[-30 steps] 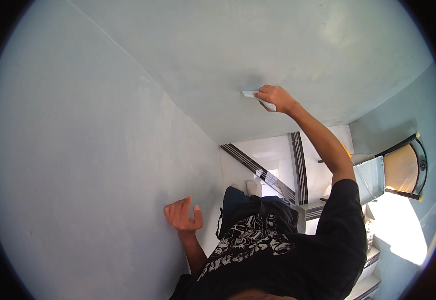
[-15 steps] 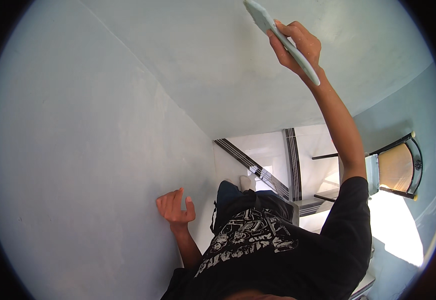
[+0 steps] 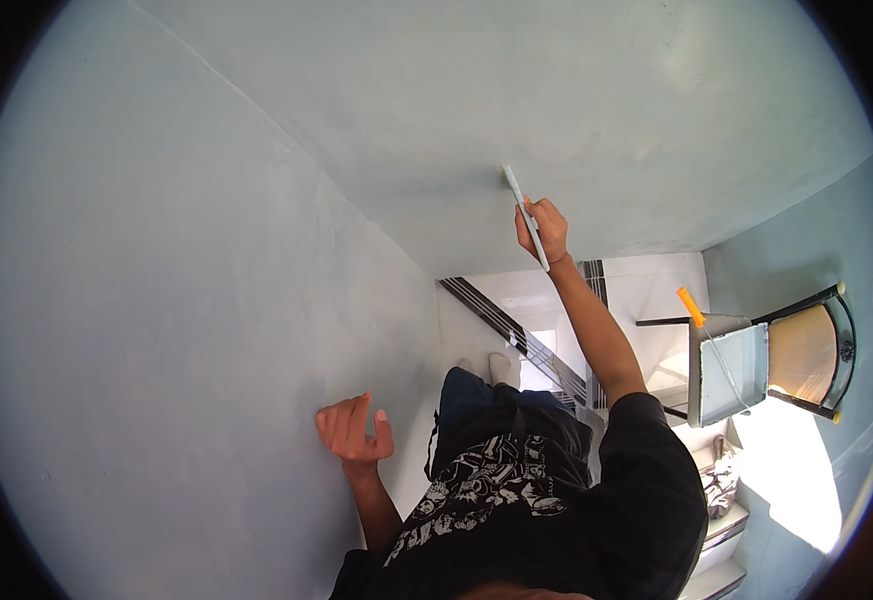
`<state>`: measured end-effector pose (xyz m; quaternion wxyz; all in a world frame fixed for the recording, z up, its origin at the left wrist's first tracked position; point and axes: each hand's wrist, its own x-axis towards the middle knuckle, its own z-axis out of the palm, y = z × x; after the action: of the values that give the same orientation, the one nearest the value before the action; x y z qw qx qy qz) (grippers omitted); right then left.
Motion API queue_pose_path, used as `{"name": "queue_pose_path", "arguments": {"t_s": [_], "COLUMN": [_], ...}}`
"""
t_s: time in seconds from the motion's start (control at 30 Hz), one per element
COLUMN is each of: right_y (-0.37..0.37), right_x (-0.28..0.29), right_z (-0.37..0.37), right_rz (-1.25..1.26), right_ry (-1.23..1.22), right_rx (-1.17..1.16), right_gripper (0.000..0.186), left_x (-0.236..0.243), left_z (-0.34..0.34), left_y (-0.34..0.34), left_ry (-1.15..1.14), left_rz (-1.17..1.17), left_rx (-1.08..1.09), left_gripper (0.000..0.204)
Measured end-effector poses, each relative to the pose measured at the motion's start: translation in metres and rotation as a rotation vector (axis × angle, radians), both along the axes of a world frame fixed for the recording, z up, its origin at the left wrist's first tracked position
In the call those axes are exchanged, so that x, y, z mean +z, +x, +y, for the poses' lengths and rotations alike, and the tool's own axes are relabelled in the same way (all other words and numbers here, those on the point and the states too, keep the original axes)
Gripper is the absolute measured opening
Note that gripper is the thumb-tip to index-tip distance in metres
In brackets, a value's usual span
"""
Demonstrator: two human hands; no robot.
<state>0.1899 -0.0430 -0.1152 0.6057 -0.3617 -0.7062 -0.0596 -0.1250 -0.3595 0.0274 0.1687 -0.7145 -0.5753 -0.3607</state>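
Observation:
My right hand (image 3: 547, 230) is closed around the handle of a flat paintbrush (image 3: 527, 212), pale with paint. Its bristle end meets or nearly meets the grey-blue wall (image 3: 457, 110) ahead; contact is hard to tell from here. The brush points up and slightly left, its handle end by my wrist. My left hand (image 3: 354, 428) is at the left wall (image 3: 177, 350), thumb apart from the loosely bent fingers, with nothing in it.
On the right stands a chair (image 3: 807, 350) with a black frame and tan backrest. A paint tray (image 3: 735, 360) rests on its seat, with an orange-handled paint roller (image 3: 692, 306) across it. Steps (image 3: 722, 555) holding a crumpled bundle (image 3: 721, 478) lie below. Dark striped bands (image 3: 507, 330) cross the white floor.
My right hand has brought the brush down and slightly left from high on the wall. The tray and roller have come into view. My left hand stays at the wall.

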Motion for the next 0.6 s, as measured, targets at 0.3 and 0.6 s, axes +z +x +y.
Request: {"name": "queue_pose_path", "arguments": {"t_s": [0.3,0.6], "right_y": [0.008,0.033], "right_x": [-0.09,-0.024], "right_z": [-0.02,0.015], "right_rz": [-0.009,-0.484], "right_ry": [-0.354,-0.481], "right_rx": [-0.024,0.206], "right_gripper": [0.024,0.022], "left_x": [0.0,0.001], "left_z": [0.001,0.005], "left_y": [0.001,0.003], "left_ry": [-0.006,-0.006], "left_rz": [0.013,0.009], "left_rx": [-0.006,-0.012], "left_gripper": [0.023,0.022]}}
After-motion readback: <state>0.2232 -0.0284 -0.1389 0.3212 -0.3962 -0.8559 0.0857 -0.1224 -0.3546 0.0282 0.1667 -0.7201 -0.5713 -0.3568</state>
